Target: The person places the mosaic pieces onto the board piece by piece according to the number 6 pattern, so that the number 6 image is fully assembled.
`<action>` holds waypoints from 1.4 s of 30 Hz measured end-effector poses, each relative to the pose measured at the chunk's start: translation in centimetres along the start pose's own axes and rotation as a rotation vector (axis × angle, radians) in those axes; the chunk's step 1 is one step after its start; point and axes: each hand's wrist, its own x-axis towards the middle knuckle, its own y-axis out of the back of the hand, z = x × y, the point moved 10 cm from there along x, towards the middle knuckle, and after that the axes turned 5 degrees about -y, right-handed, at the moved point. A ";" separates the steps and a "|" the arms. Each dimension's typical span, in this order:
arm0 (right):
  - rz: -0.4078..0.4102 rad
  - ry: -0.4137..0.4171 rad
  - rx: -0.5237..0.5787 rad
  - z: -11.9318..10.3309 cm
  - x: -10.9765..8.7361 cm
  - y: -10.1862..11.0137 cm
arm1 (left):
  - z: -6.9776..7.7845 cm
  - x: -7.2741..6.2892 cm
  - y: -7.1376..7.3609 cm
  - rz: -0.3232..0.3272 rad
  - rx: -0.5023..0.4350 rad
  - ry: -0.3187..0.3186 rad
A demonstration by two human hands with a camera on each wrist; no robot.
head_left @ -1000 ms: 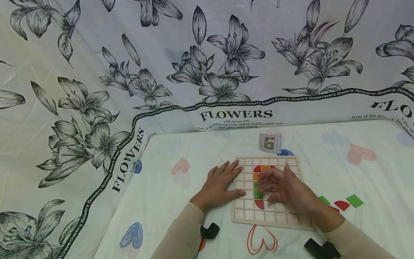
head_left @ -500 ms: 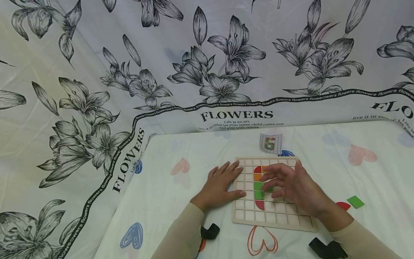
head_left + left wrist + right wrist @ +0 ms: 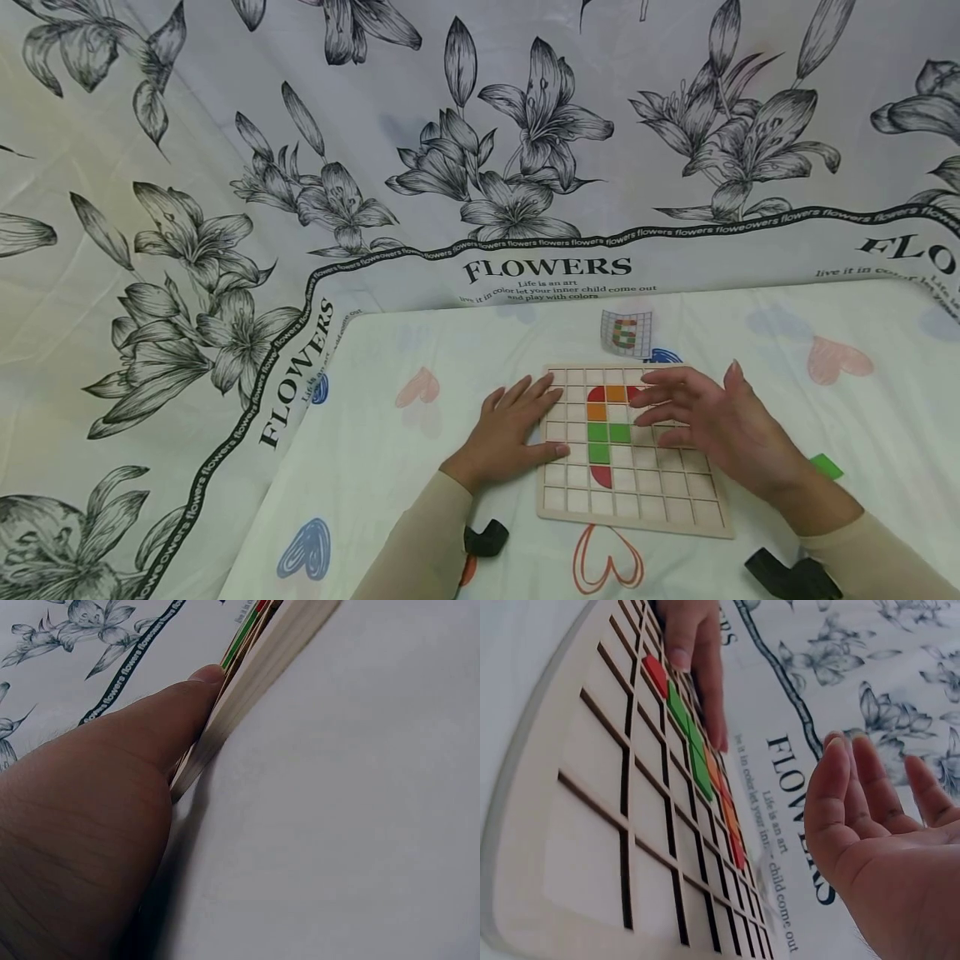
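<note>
A wooden grid board (image 3: 637, 522) lies on the table. Its cells hold red quarter-round tiles (image 3: 602, 477), orange square tiles (image 3: 596, 412) and green square tiles (image 3: 598, 452). Over the board's left edge rests my left hand (image 3: 510, 433), fingers spread and thumb on the rim; the left wrist view shows the thumb (image 3: 196, 686) lying along that edge. My right hand (image 3: 738, 442) hovers above the right side, palm turned inward, fingers loosely bent with nothing in them. Its fingertips overlap the upper right red tile (image 3: 632, 392). In the right wrist view the palm (image 3: 907, 877) faces up.
Behind the board sits a small printed card (image 3: 626, 332) with a coloured grid pattern. A loose green tile (image 3: 827, 466) lies right of the board, partly behind my right wrist. A flower-printed cloth (image 3: 525, 150) rises at the back of the table.
My right hand has moved right, away from the middle of the board, uncovering the green and orange tiles there. It now covers the loose red tile at the right. My left hand stays put.
</note>
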 end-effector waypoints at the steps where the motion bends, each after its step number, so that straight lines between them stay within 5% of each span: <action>1: 0.002 0.000 -0.007 -0.1 -0.2 0.2 | 0.0 0.0 0.0 0.000 -0.001 0.001; 8: 0.028 0.045 -0.102 -0.9 -1.5 1.8 | 0.1 0.0 0.1 0.000 0.001 -0.005; 16: 0.016 0.051 -0.086 -0.9 -3.3 3.6 | 0.0 0.0 0.1 0.001 -0.002 0.000; 25: 0.208 -0.008 -0.129 0.3 -5.9 7.9 | 0.2 0.0 0.2 -0.002 0.006 -0.003; 32: 0.146 0.023 -0.121 0.2 -7.4 8.4 | 0.1 0.0 0.0 -0.013 0.010 0.009; 42: 0.205 -0.018 -0.234 1.4 -9.7 9.9 | 0.0 0.0 -0.1 -0.006 0.011 0.002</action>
